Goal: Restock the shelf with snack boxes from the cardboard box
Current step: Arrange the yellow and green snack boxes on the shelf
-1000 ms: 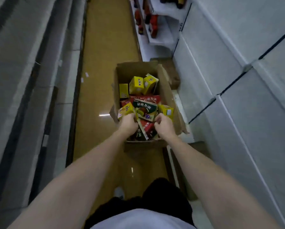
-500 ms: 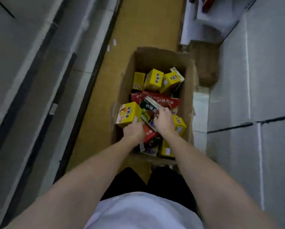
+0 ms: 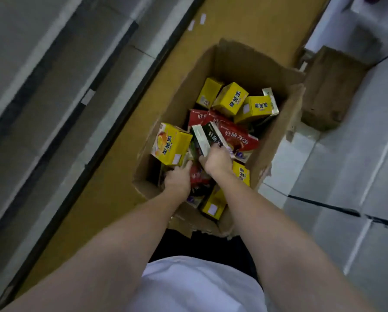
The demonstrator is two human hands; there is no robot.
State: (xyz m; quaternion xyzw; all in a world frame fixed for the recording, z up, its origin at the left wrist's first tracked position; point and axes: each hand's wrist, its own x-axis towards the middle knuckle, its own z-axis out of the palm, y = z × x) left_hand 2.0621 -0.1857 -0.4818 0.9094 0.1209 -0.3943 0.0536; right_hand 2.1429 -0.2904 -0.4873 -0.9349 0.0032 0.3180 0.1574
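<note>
Both hands reach down into an open cardboard box (image 3: pixel 184 104) that stands on the tan aisle floor (image 3: pixel 256 25), between grey shelving at nine o'clock and white shelf panels (image 3: pixel 350 158) at three o'clock. The right hand (image 3: pixel 217 162) is curled round the near end of a dark green snack box (image 3: pixel 207 141) lying on edge in the middle of the pile, against a red snack box (image 3: pixel 238 139). The left hand (image 3: pixel 178 180), just beside the right at its eight o'clock, sits with its fingers tucked under a tilted yellow snack box (image 3: pixel 171 144); whether it actually grips that carton or something beneath it I cannot tell. Three more yellow cartons (image 3: pixel 230 99) lie jumbled at the box's twelve o'clock end, and another yellow carton (image 3: pixel 213 206) shows at six o'clock between the forearms. A small brown crate (image 3: pixel 330 86) stands at two o'clock of the cardboard box, touching the white shelf base.
</note>
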